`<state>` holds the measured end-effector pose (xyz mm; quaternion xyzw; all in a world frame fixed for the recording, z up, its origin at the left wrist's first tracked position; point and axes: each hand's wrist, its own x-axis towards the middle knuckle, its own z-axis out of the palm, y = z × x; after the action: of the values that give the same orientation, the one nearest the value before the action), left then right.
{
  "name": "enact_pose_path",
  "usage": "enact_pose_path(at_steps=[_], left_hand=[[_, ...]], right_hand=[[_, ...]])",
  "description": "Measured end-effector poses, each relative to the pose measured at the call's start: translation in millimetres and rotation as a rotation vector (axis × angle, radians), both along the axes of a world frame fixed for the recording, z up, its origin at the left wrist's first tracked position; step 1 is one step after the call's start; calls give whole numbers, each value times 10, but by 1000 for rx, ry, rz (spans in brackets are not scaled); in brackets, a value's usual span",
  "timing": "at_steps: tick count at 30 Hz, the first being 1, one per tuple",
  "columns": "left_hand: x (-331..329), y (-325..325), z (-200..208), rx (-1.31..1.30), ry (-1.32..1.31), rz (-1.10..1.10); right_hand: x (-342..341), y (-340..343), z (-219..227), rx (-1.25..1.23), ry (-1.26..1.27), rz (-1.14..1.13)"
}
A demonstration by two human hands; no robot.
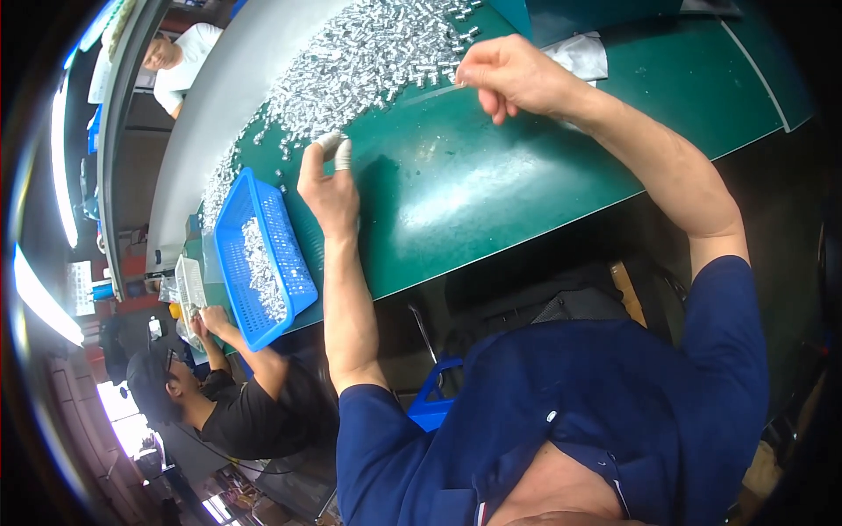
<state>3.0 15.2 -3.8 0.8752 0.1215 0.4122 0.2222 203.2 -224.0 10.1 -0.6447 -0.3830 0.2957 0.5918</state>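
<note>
A wide pile of small silvery metal cylindrical parts spreads over the green tabletop. My left hand is at the pile's near edge, thumb and a finger in whitish finger covers and curled toward each other; anything between the tips is too small to make out. Farther right, my right hand is above the table beside the pile's right end. Its thumb and forefinger are pinched together, the other fingers curled loosely. Whatever lies in that pinch cannot be made out.
A blue plastic basket holding more metal parts stands left of my left hand. A white cloth or bag lies behind my right wrist. At the left, a co-worker in black works at a pale basket; another person in white is beyond.
</note>
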Motion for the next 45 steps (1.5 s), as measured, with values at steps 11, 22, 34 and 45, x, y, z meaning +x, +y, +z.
enact_pose_path(at_steps=[11, 22, 34, 45], left_hand=[[-98, -57, -5, 70, 399, 76], [-1273, 288, 896, 151, 314, 339], [-928, -91, 481, -41, 399, 107], [1340, -1610, 161, 319, 245, -551]], right_hand=[[-84, 59, -69, 74, 4, -52], [-72, 58, -114, 99, 27, -66], [17, 75, -104, 251, -32, -279], [33, -339, 628, 1130, -130, 123]])
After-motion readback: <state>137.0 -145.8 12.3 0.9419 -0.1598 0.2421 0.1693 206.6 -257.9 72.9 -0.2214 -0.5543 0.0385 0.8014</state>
